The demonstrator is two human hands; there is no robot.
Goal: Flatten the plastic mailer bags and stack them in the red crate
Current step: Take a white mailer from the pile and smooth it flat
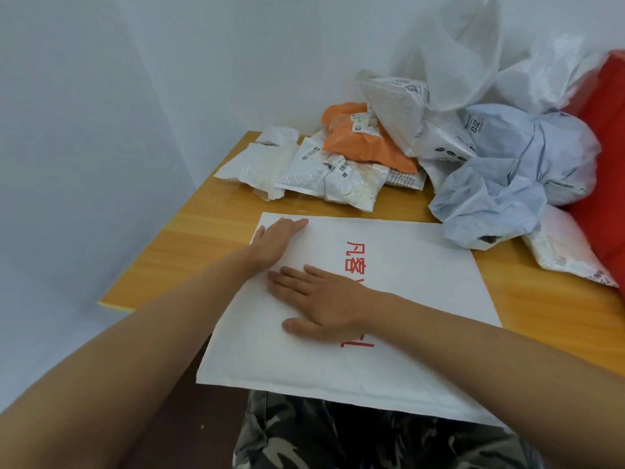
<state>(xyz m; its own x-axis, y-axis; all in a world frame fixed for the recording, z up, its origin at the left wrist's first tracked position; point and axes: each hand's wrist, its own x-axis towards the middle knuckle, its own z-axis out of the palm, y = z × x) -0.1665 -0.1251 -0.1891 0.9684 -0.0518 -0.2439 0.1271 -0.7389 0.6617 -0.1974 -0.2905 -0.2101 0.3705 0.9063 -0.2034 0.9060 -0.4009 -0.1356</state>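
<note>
Both hands, left hand [280,236] and right hand [321,299], flat on white mailer [406,265].

flat mailer [389,265] on table [176,245], both hands on it, crumpled bags [372,154] behind, crate [605,130] right

Left hand [279,238] flat, fingers straight; right hand [321,299] flat, fingers spread
</note>
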